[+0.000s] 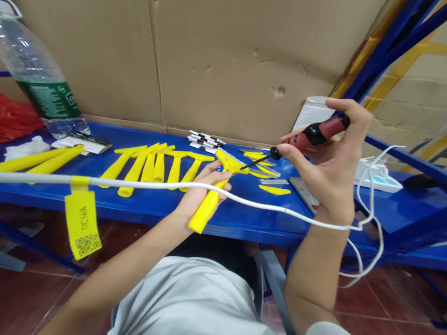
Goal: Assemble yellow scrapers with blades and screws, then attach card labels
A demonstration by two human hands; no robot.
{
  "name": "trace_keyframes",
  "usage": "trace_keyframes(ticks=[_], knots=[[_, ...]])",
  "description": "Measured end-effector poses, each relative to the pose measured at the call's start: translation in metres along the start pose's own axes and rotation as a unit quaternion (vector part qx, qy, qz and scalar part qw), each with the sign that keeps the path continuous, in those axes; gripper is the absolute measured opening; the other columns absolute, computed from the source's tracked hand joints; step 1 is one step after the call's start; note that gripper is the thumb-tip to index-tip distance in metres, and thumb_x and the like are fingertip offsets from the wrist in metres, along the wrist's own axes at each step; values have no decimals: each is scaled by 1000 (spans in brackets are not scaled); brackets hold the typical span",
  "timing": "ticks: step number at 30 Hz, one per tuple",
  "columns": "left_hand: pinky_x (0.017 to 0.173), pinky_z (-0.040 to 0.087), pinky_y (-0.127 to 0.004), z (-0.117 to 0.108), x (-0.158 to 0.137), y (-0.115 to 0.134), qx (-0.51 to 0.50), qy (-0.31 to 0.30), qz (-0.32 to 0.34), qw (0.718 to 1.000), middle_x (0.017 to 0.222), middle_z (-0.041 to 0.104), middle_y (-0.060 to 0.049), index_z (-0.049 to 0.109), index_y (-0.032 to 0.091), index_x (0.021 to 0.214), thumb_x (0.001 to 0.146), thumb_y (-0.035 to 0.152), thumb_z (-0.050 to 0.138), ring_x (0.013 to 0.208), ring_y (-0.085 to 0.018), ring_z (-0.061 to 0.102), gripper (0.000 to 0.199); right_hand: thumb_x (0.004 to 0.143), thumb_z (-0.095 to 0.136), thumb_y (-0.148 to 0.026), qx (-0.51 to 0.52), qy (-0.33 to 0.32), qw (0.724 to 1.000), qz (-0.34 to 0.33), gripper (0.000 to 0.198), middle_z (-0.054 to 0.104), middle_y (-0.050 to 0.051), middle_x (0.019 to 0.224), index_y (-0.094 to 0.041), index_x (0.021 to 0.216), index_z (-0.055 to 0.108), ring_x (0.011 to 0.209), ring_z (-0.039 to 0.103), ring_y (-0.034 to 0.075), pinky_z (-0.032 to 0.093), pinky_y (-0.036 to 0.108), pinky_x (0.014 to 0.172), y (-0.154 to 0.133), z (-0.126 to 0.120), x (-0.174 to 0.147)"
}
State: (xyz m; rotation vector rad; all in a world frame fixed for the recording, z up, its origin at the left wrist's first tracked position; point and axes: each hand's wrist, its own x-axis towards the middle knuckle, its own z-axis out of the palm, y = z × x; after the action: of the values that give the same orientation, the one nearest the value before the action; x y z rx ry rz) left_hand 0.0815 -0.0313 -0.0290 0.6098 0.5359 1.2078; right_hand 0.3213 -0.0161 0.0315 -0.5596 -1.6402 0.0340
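Observation:
A yellow plastic scraper (204, 211) rests tilted in my left hand (194, 196), whose fingers are wrapped round its neck. My right hand (335, 170) grips the red and black handle of a screwdriver (306, 137). Its thin dark shaft slants down to the left, and the tip meets the scraper's head; the screw there is too small to make out. Left of my left hand, several yellow scraper handles (174, 169) lie in a row on the blue table (257, 223). Right of the scraper are flat yellow pieces (274, 190) and thin blades (274, 182).
A white cable (252, 202) with a yellow tag (83, 223) crosses in front. At left stand a plastic bottle (49, 92) and a red bag (0, 113). Black-and-white strips (204, 141) lie at the back, before a cardboard wall (237, 55). A phone-like device (304, 193) lies right.

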Motion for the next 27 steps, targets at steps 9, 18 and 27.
trace_keyframes(ticks=[9,18,27], knots=[[49,52,-12,1,-1,1,-9,8,-1,1000,108,73,-4,57,23,125,87,7,82,64,-7,69,48,81,101,-34,46,-29,998,-23,91,77,-1,133,-54,156,53,125,83,34,78,59,99,-2,3,1],[49,52,-12,1,0,1,-8,9,-2,1000,108,73,-4,57,24,125,85,7,84,64,-7,69,52,81,104,-38,19,-16,1000,-7,92,81,1,121,-52,156,54,106,87,31,79,51,93,3,-2,1],[48,50,-12,2,0,1,-13,11,2,1000,110,74,-5,56,23,124,86,6,81,62,-7,68,49,86,99,-32,55,-30,998,-11,84,81,-1,113,-50,156,56,104,88,31,78,56,99,0,0,-1]])
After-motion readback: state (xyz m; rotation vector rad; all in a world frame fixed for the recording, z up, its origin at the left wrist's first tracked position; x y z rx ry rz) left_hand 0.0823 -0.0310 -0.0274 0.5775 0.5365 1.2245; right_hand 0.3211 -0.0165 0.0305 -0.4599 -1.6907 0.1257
